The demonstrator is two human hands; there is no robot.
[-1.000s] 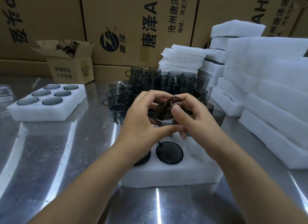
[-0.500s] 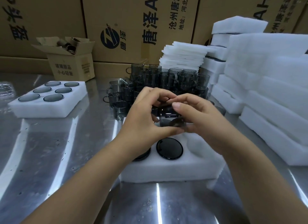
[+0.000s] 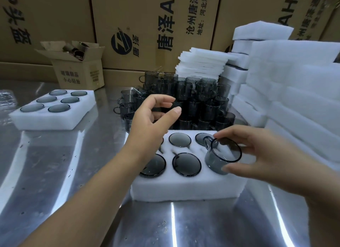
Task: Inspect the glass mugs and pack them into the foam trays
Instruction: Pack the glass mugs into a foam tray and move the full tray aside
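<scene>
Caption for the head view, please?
Right hand holds a grey glass mug at the front-right pocket of the near foam tray; left hand hovers open.

**Materials and finishes**

Smoky grey glass mug (image 3: 220, 156): transparent, smooth, glossy.
White rectangular foam tray (image 3: 184, 188): matt, finely grained, rough-cut sides.
Silver metal tabletop (image 3: 55, 173): polished, reflective, streaked, with small dark pits.
Brown cardboard cartons (image 3: 55, 16): matt paperboard, black print.
Clear plastic wrap (image 3: 7, 97): crinkled, shiny.

I see packing station, warehouse or factory floor: printed shipping cartons (image 3: 152, 16) stacked wall-high behind steel bench (image 3: 55, 164), white foam trays (image 3: 303, 92) piled right, smoked glass mugs (image 3: 202, 99) massed by dozens.
</scene>
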